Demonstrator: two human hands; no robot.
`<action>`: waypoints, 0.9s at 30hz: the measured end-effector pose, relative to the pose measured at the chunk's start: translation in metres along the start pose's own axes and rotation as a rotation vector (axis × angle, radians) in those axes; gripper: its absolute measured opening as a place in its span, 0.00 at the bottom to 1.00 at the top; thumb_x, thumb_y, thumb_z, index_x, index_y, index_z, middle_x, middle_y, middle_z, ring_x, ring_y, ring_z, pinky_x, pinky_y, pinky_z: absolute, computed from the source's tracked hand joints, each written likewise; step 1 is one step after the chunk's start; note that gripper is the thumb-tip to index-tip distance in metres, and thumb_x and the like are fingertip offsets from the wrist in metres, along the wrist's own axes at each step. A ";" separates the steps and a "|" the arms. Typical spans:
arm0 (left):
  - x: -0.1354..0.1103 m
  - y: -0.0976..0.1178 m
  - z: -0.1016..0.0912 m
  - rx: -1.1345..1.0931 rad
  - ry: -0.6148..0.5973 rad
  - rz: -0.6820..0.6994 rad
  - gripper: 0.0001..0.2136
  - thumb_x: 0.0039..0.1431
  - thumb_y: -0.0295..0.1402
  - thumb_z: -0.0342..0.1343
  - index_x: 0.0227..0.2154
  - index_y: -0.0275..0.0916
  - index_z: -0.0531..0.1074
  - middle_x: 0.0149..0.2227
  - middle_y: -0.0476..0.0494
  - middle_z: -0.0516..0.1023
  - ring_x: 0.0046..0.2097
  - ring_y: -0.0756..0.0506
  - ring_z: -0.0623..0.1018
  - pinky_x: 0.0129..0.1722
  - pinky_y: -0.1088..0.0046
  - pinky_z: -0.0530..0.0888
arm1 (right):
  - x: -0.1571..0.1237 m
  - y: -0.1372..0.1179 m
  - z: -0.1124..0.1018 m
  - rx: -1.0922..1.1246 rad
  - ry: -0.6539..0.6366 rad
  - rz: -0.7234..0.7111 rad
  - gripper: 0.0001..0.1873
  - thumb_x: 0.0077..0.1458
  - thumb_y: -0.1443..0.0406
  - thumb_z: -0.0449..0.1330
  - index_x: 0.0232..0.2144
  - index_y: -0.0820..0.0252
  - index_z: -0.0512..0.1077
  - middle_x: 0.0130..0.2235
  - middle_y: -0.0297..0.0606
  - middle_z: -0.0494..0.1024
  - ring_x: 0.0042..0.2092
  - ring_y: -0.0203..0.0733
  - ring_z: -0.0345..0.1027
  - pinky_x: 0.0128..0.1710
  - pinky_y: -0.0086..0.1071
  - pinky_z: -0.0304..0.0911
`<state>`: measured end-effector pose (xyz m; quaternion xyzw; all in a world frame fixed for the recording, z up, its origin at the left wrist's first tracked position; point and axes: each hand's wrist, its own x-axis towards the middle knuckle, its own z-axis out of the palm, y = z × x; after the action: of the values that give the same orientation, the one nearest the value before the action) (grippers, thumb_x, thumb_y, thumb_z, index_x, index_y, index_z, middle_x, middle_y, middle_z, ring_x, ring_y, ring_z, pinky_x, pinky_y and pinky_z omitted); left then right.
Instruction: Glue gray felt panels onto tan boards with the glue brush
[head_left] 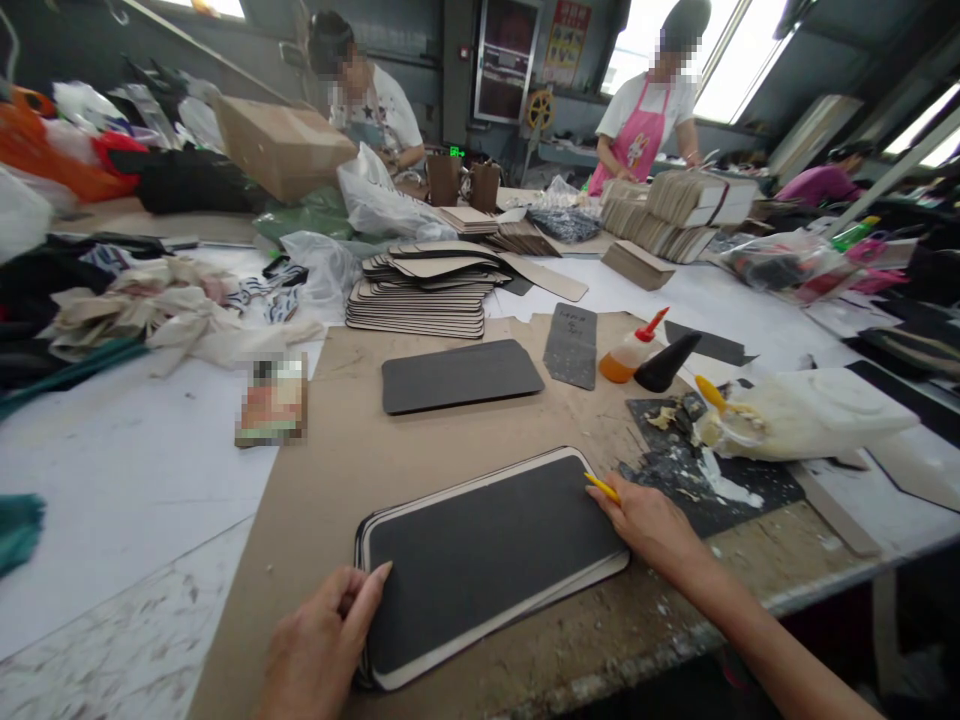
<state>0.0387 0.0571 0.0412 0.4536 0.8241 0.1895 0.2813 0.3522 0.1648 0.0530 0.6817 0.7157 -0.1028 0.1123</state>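
In front of me lies a short stack of rounded panels, its top a dark grey panel (pixel 480 550) on a slightly larger beige one with a dark edge. My left hand (pixel 322 630) grips the stack's left edge, thumb lying on the dark surface and fingers curled at the side. At the right end, my right hand (pixel 645 515) is closed round a thin yellow stick (pixel 602 488), its tip over the far right corner of the panel. What kind of tool the stick is, I cannot tell. Farther back rests another dark grey panel (pixel 463 377) by itself.
A tall pile of beige panels (pixel 416 305) stands behind. To the right are a glue bottle (pixel 626 352), a black cone (pixel 667 362), a white jug (pixel 817 412) with a yellow-handled brush, and a glue-smeared dark board (pixel 720 490). Cloth scraps (pixel 165 305) lie left. Two people work across the table.
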 end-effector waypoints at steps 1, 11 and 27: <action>0.000 0.001 0.000 -0.015 0.018 0.005 0.16 0.45 0.49 0.45 0.14 0.44 0.64 0.14 0.51 0.66 0.20 0.47 0.70 0.24 0.73 0.62 | 0.001 0.001 0.001 -0.003 0.003 -0.007 0.15 0.61 0.58 0.44 0.35 0.58 0.68 0.31 0.42 0.78 0.34 0.47 0.74 0.28 0.30 0.56; -0.006 -0.005 0.004 -0.081 0.148 0.109 0.15 0.52 0.44 0.49 0.16 0.43 0.57 0.16 0.52 0.65 0.21 0.49 0.66 0.25 0.72 0.61 | 0.009 0.016 0.012 -0.011 0.053 0.002 0.19 0.57 0.51 0.45 0.30 0.56 0.68 0.24 0.42 0.75 0.30 0.53 0.72 0.26 0.35 0.57; -0.033 -0.058 0.017 -0.199 0.150 0.316 0.23 0.51 0.47 0.48 0.43 0.36 0.72 0.44 0.36 0.75 0.49 0.39 0.74 0.51 0.62 0.69 | -0.036 0.004 -0.003 0.090 0.161 0.013 0.18 0.60 0.59 0.44 0.29 0.60 0.70 0.33 0.42 0.73 0.34 0.42 0.68 0.32 0.30 0.56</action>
<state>0.0263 0.0001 0.0052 0.5320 0.7385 0.3450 0.2291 0.3579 0.1316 0.0670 0.6968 0.7125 -0.0787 0.0242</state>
